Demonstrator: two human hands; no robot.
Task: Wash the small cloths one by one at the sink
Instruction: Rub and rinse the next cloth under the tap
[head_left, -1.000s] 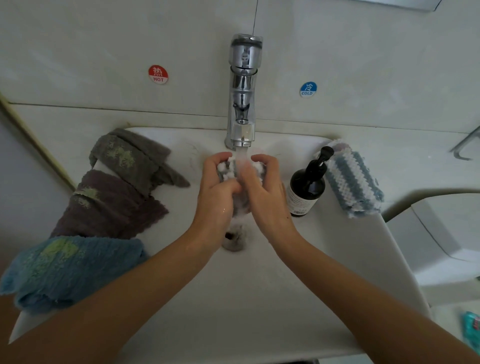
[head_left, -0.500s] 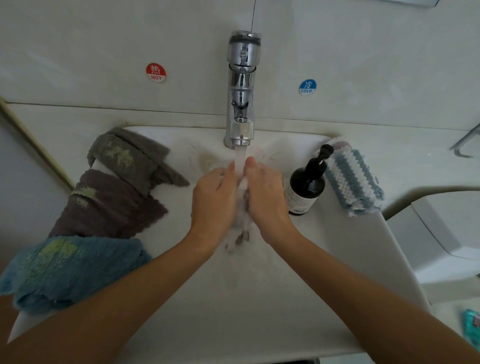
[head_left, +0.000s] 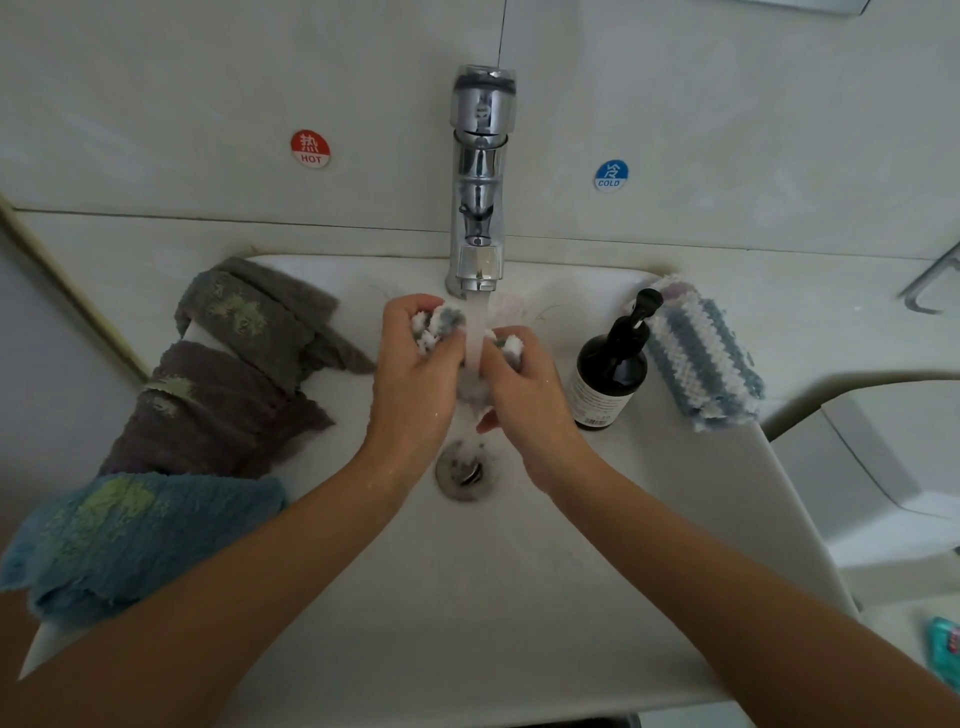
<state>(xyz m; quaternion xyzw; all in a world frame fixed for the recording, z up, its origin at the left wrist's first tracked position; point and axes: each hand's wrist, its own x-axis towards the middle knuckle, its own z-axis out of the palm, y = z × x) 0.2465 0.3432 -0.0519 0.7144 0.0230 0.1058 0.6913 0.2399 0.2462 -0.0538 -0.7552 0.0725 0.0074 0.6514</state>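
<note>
Striped cloth (head_left: 441, 325) being gripped bunched under tap (head_left: 480, 171), stream running between fists. Left hand (head_left: 415, 379) being kept curled round end left of tap, right hand (head_left: 524, 384) curled round end right of tap. Long axis being held across stream; both hands equally near. Middle sagging below tap, above drain (head_left: 464, 470).
</note>
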